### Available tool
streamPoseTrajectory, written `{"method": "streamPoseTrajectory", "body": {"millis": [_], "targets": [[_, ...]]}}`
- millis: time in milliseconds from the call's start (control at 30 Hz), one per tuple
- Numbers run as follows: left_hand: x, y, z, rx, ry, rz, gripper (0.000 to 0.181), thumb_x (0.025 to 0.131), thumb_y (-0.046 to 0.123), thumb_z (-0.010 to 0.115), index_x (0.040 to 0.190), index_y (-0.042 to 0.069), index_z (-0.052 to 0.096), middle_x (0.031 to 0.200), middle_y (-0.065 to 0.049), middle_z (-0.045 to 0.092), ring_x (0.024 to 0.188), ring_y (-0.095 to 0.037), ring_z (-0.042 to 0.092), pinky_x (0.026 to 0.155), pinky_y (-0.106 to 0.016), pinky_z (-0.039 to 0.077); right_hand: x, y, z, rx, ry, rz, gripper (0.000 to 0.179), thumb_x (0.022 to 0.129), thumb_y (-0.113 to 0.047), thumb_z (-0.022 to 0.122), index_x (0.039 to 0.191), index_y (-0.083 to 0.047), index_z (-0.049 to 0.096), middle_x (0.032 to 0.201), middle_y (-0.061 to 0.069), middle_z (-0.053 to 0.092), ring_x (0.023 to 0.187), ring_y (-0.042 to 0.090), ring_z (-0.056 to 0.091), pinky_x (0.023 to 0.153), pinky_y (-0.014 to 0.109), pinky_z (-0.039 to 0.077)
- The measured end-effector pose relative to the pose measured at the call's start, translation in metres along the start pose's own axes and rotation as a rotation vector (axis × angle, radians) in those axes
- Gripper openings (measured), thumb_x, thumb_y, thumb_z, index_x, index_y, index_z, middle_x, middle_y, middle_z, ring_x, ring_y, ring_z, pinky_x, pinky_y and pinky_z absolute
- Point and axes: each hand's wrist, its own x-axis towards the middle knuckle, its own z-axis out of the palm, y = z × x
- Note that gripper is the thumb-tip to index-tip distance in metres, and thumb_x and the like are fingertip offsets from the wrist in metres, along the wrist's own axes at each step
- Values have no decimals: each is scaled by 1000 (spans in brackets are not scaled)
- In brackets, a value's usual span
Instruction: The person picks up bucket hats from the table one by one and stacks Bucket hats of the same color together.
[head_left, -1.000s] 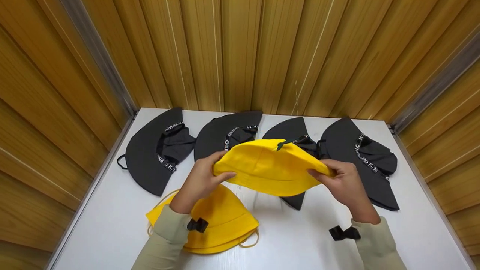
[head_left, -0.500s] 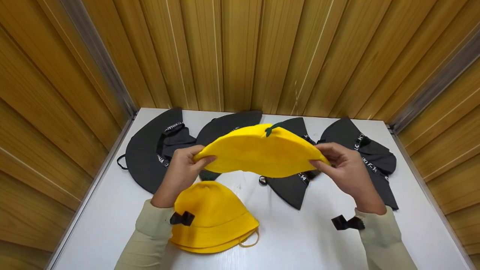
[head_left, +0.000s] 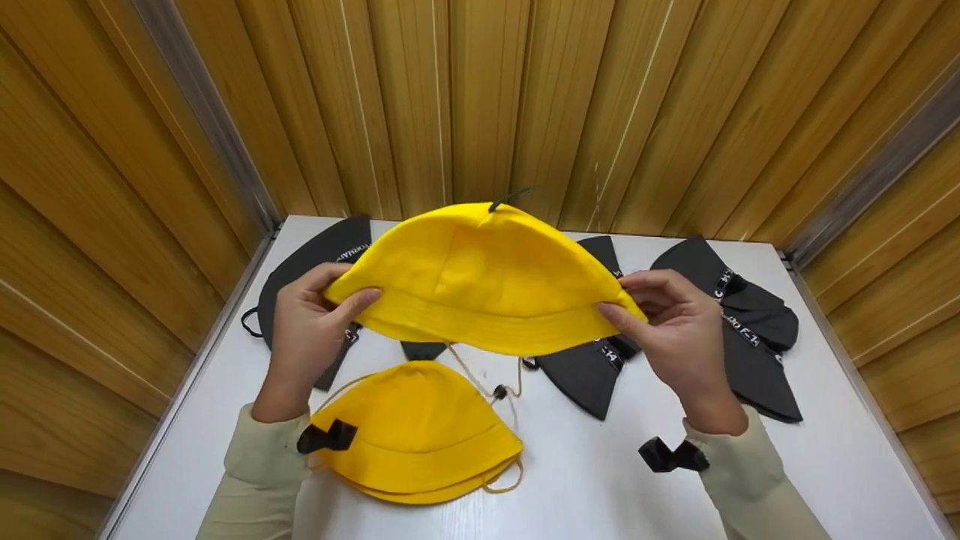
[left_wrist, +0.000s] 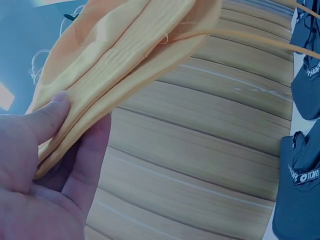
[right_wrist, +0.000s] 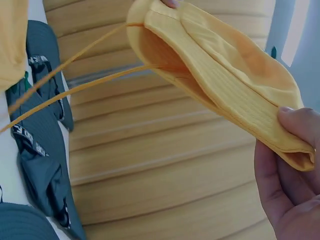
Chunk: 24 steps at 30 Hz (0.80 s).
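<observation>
A yellow bucket hat [head_left: 487,277], folded flat with a dark green stem-like tuft on top, is held up above the table. My left hand [head_left: 315,322] pinches one end of its brim between thumb and fingers. At the opposite end, my right hand [head_left: 679,330] pinches the brim the same way. A cord with a dark toggle [head_left: 500,391] hangs below the brim. Both wrist views show the layered brim gripped, the left hand [left_wrist: 55,165] and the right hand [right_wrist: 295,170] each at a corner. Below, a second yellow bucket hat [head_left: 420,442] lies folded on the table.
Several black wide-brimmed hats with lettered bands lie along the back of the white table [head_left: 570,480], including one at the left [head_left: 300,277] and one at the right [head_left: 750,322]. The held hat covers parts of them. Wood-panelled walls [head_left: 487,97] enclose the back and sides.
The held yellow hat has risen and shifted left, tilting so its front shows more fully. My left hand has moved left, away from the right hand, and the hat is spread wider. Its cord now hangs visibly.
</observation>
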Motion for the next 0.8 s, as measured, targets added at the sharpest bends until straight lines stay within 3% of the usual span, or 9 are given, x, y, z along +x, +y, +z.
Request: {"method": "streamPoseTrajectory", "body": {"millis": [167, 367, 600, 800], "targets": [[-7, 10, -16, -11, 31, -6, 28, 89, 11, 79, 116, 6, 72, 105, -7, 71, 82, -22, 70, 79, -28, 63, -6, -7, 11, -3, -62, -28, 31, 82, 12, 78, 112, 9, 69, 101, 7, 76, 88, 16, 76, 74, 26, 63], [-19, 9, -36, -8, 77, -82, 36, 89, 11, 79, 123, 6, 67, 115, -7, 68, 93, -20, 72, 82, -27, 62, -26, -1, 30, 14, -102, 45, 32, 83, 9, 79, 114, 3, 72, 102, 11, 75, 87, 20, 75, 73, 29, 64], [-43, -25, -54, 134, 74, -223, 38, 90, 19, 79, 125, 11, 67, 121, -4, 64, 91, -15, 69, 79, -21, 61, -65, 36, 57, 18, -164, 177, 31, 85, -2, 81, 115, -5, 73, 98, 13, 76, 81, 20, 75, 69, 28, 63], [-71, -65, -68, 289, -7, -467, 43, 90, 28, 81, 127, 14, 66, 128, -8, 59, 68, -13, 60, 68, -19, 56, -99, 78, 76, -73, -241, 271, 29, 85, -17, 85, 112, -14, 76, 88, 4, 78, 69, 11, 67, 63, 23, 58]]}}
